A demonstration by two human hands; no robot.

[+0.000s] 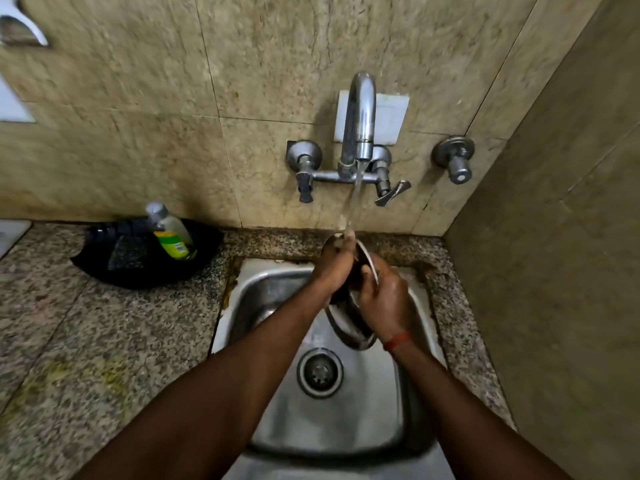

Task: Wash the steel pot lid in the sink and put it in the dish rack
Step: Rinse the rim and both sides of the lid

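The steel pot lid [349, 323] stands almost on edge over the steel sink [263, 289], under the running water from the tap [360, 119]. My right hand [384, 303] grips its right side, fingers curled over the rim. My left hand [337, 268] lies against the lid's left face near the top, where the stream lands; its fingers are partly hidden. Much of the lid is covered by both hands.
A black tray [104, 268] on the granite counter [86, 341] at the left holds a dish-soap bottle [171, 233] and a dark scrub pad [128, 254]. Tiled walls close in behind and on the right. The drain [320, 372] sits mid-sink. No dish rack is in view.
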